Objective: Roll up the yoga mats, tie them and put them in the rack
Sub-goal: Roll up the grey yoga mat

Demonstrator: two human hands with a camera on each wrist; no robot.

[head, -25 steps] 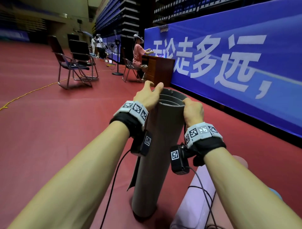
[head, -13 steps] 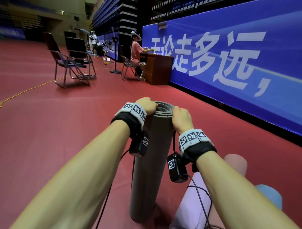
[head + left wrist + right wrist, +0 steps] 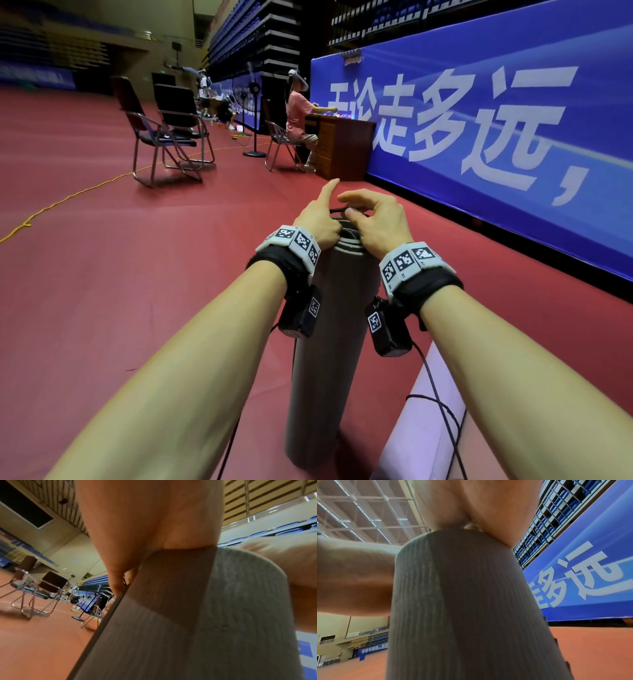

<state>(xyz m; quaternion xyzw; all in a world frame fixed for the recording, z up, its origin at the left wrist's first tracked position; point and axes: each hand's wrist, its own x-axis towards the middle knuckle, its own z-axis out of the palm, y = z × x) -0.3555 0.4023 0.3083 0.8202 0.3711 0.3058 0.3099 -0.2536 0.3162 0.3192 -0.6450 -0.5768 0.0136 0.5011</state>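
Note:
A grey rolled yoga mat (image 3: pixel 329 342) stands on end on the red floor between my forearms. Both hands are at its top end. My right hand (image 3: pixel 375 222) pinches a thin black band (image 3: pixel 338 209) between thumb and fingers just above the roll's rim. My left hand (image 3: pixel 318 219) holds the band's other side with its index finger stuck up and the other fingers curled. In the wrist views the ribbed grey mat (image 3: pixel 205 615) (image 3: pixel 471 601) fills the frame under each palm, and the fingertips are hidden. A lilac rolled mat (image 3: pixel 431 411) lies at the lower right.
A long blue banner wall (image 3: pixel 496 120) runs along the right. Two folding chairs (image 3: pixel 164 133) stand at the back left, with a fan stand (image 3: pixel 254 130) and a person seated at a wooden desk (image 3: pixel 342 144) behind. A yellow cord (image 3: pixel 68 195) crosses the floor.
Both hands gripped and squeezed the roll's top end, which went from loose to tight. Now their fingers have come off the rim and hold a black band above it.

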